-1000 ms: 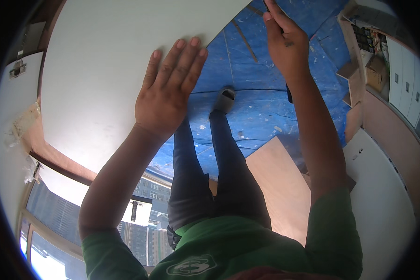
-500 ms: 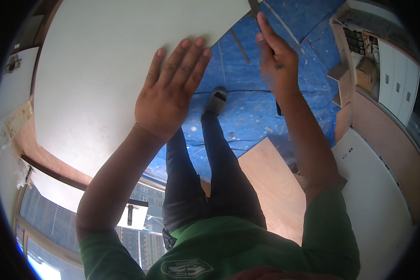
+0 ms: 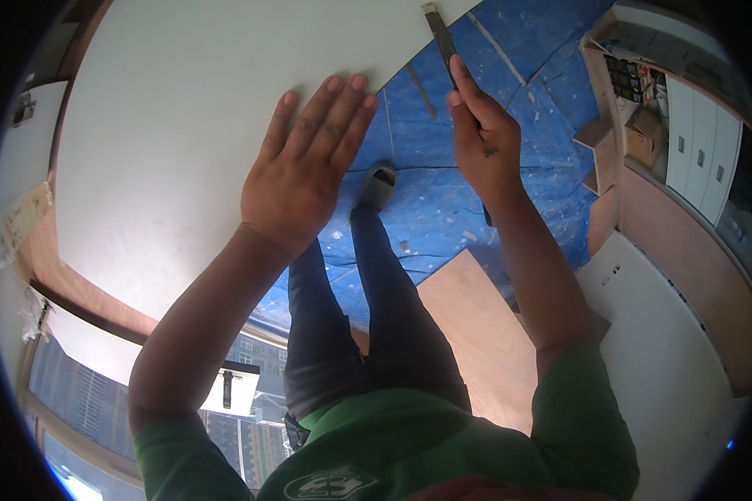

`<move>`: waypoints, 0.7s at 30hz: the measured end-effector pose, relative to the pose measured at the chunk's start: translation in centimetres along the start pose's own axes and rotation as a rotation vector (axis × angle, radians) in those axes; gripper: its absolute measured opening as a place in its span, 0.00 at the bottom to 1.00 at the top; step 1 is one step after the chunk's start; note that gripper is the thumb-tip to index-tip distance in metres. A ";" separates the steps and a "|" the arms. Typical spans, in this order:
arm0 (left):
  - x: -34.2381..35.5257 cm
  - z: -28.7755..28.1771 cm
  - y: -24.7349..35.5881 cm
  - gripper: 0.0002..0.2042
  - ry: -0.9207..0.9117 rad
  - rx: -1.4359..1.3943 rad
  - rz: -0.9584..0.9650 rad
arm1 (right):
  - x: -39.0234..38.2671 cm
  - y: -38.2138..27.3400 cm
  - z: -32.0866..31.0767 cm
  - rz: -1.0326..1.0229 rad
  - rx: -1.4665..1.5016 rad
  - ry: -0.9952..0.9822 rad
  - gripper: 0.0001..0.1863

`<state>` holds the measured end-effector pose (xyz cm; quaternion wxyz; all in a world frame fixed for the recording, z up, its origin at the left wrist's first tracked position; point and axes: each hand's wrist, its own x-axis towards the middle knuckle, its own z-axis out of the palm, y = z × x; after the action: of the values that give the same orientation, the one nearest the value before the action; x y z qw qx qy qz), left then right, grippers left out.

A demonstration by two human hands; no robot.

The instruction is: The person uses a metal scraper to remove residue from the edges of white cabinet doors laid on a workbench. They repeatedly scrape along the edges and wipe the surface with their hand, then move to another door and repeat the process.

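Pressing flat, fingers spread, the left hand (image 3: 305, 171) steadies the white panel (image 3: 184, 125); the right hand (image 3: 485, 146) grips a dark blade (image 3: 439, 33).

Cut off and hidden parts
The white board (image 3: 184, 125) is cut by the top edge; the tool's (image 3: 439, 32) handle is hidden within the right hand (image 3: 485, 150)

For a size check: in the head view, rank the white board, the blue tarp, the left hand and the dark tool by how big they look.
1. white board
2. blue tarp, partly hidden, so unsure
3. left hand, near the camera
4. dark tool, gripped by the right hand
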<state>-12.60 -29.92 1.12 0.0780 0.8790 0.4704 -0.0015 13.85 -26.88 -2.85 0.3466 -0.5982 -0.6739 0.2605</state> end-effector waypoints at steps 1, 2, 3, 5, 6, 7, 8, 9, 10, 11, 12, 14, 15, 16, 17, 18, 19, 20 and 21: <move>-0.1 0.1 0.1 0.35 0.005 0.007 0.002 | 0.4 -0.1 -0.5 0.065 0.010 -0.021 0.22; 0.0 0.0 0.1 0.35 0.006 0.002 0.006 | 1.9 0.9 -0.9 0.046 -0.012 0.011 0.22; 0.1 0.0 0.2 0.35 0.007 -0.003 0.010 | 3.4 2.0 -1.4 0.030 -0.037 0.043 0.22; 0.1 0.0 0.1 0.36 0.008 -0.003 0.008 | 4.9 1.8 -1.7 0.070 -0.036 0.031 0.24; 0.2 0.0 0.1 0.35 0.012 0.000 0.007 | 3.8 1.0 -1.4 0.129 -0.009 0.015 0.23; 0.0 0.0 0.1 0.35 0.010 0.004 0.003 | 2.9 -0.5 -0.8 0.189 0.023 -0.003 0.23; 0.0 0.0 0.1 0.35 0.007 -0.012 0.006 | 1.1 -0.4 0.1 0.057 0.031 0.018 0.23; 0.1 0.0 0.1 0.35 0.003 -0.029 0.008 | 0.3 -0.1 0.2 0.014 0.014 0.013 0.24; 0.1 0.0 0.1 0.35 -0.003 -0.042 0.006 | -0.3 -0.4 0.5 -0.029 0.002 0.006 0.24; 0.1 0.0 0.1 0.35 0.004 -0.020 0.009 | -0.9 -0.7 0.8 -0.072 -0.009 -0.001 0.25; 0.2 0.1 0.0 0.35 0.011 0.001 0.011 | 0.1 -0.2 0.2 -0.021 -0.007 -0.017 0.25; 0.1 0.2 0.1 0.36 0.030 -0.025 0.010 | 2.7 -0.4 -0.5 0.075 0.007 -0.012 0.25; 0.1 0.1 0.2 0.37 0.046 -0.069 0.004 | 3.9 -0.7 -0.7 0.116 0.018 0.012 0.25; 0.0 0.2 0.1 0.37 0.060 -0.112 -0.006 | 4.3 -1.9 -0.5 0.205 0.024 0.001 0.24; 0.0 0.2 0.1 0.38 0.064 -0.113 -0.005 | 3.4 -2.5 -0.2 0.186 0.016 -0.004 0.24; 0.1 0.3 0.1 0.38 0.067 -0.115 -0.004 | 2.4 -3.0 0.2 0.167 0.010 -0.008 0.24; 0.2 0.3 0.2 0.38 0.074 -0.119 -0.001 | -0.6 -2.5 1.1 0.037 -0.007 -0.009 0.24; 0.2 0.2 0.2 0.38 0.067 -0.123 -0.002 | -1.1 -2.3 1.4 -0.022 -0.012 -0.018 0.24; 0.2 0.1 0.2 0.38 0.060 -0.126 -0.004 | -1.8 -2.1 1.6 -0.080 -0.016 -0.027 0.24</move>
<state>-12.34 -29.90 1.05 0.1193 0.8711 0.4734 0.0543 11.35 -28.87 -2.53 0.3427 -0.5700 -0.7040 0.2491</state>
